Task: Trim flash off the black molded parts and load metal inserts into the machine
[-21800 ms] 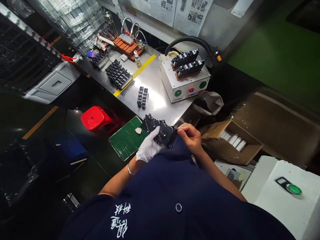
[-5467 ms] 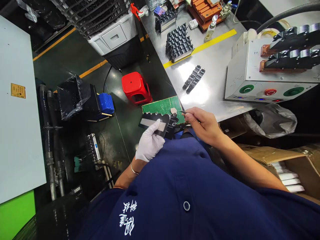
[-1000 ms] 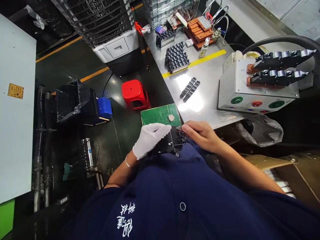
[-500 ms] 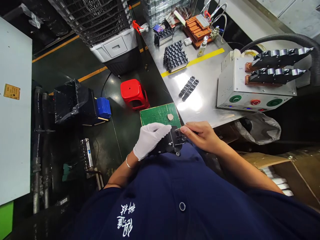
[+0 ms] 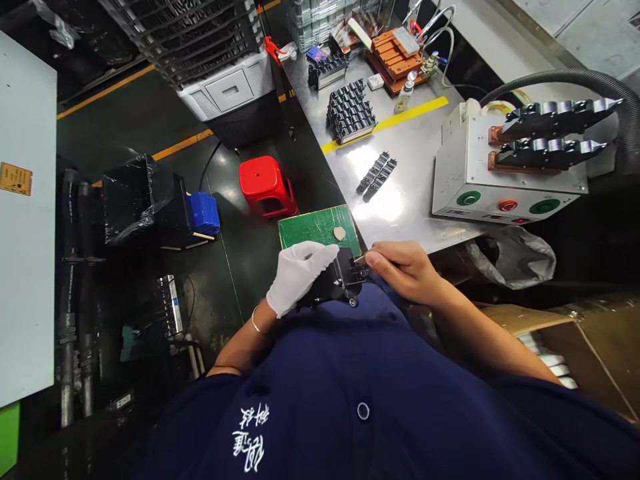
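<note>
My left hand [image 5: 295, 277], in a white glove, is closed round a black plastic part [image 5: 336, 283] held against my lap, close to the table's front corner. My bare right hand [image 5: 403, 268] pinches a thin metal tool [image 5: 361, 258] whose tip touches the right end of the part. Just beyond the part a green mat [image 5: 313, 228] lies on the table corner with a small pale scrap [image 5: 339, 233] on it.
On the steel table [image 5: 420, 167] sit two black strips [image 5: 376, 176], a block of stacked black parts [image 5: 350, 112], an orange fixture [image 5: 397, 48] and a white control box [image 5: 500, 180] with green and red buttons. A red stool [image 5: 263, 183] stands on the floor at the left. A cardboard box [image 5: 575, 340] is at the right.
Over the last second the black part has tilted slightly in my gloved hand and the tool tip stays at its right end. The view has shifted only a little.
</note>
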`<state>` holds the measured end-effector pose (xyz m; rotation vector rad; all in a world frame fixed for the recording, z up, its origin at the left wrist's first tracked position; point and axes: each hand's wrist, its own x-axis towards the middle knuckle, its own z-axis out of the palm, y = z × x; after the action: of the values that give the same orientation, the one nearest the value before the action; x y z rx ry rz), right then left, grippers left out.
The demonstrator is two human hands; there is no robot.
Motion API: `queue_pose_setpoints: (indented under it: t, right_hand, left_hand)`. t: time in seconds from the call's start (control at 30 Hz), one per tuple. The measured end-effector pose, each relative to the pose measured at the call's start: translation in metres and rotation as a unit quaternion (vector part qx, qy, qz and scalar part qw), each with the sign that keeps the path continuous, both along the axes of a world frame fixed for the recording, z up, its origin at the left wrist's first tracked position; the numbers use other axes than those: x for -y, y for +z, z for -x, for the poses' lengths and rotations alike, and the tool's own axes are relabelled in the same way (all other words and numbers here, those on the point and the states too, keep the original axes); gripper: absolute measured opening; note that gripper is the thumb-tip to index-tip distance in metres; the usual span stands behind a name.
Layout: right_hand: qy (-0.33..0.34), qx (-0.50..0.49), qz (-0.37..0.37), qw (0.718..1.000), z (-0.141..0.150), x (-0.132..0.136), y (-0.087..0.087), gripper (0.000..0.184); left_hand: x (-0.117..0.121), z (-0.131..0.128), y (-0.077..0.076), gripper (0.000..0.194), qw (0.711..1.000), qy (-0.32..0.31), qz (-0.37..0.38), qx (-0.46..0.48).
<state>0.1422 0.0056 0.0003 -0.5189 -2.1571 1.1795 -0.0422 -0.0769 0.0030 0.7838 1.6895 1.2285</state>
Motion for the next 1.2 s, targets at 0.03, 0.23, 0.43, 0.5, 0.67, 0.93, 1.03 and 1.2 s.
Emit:
queue_pose_setpoints:
  t: [0.03,0.23,0.43,0.5,0.67,0.93,1.03,1.2]
  right_hand:
    - [0.001,-0.001,-0.013,1.000,0.001,0.000,0.000,0.034]
    - [-0.003,-0.009,-0.056,0.998,0.001,0.001,-0.002,0.029]
    - [-0.008,0.008,-0.060,0.998,0.000,0.000,-0.004,0.031]
    - [-0.011,0.008,-0.059,0.998,0.000,0.000,-0.004,0.031]
    - [-0.009,0.009,-0.056,0.998,-0.001,0.000,-0.004,0.033]
    - [0.070,0.024,0.037,0.997,-0.005,-0.006,-0.003,0.040]
    - [0.166,0.018,0.113,0.980,-0.010,-0.011,-0.003,0.044]
    - [0.176,0.002,0.057,0.983,-0.013,-0.014,-0.002,0.044]
  left_hand:
    - [0.000,0.000,0.000,0.043,1.000,0.003,0.005,0.002]
    - [-0.002,-0.002,0.000,0.047,1.000,0.009,0.012,0.013]
    - [-0.003,-0.003,0.000,0.048,1.000,0.012,0.010,0.016]
    - [-0.004,-0.003,0.000,0.049,1.000,0.011,0.011,0.017]
    - [-0.005,-0.004,0.000,0.047,1.000,0.001,0.014,0.019]
    - [-0.002,-0.007,-0.001,0.040,1.000,0.008,0.016,0.022]
    - [-0.001,-0.007,-0.001,0.034,1.000,-0.020,0.004,-0.002]
    - [-0.003,-0.002,0.001,0.029,0.998,-0.028,-0.034,-0.048]
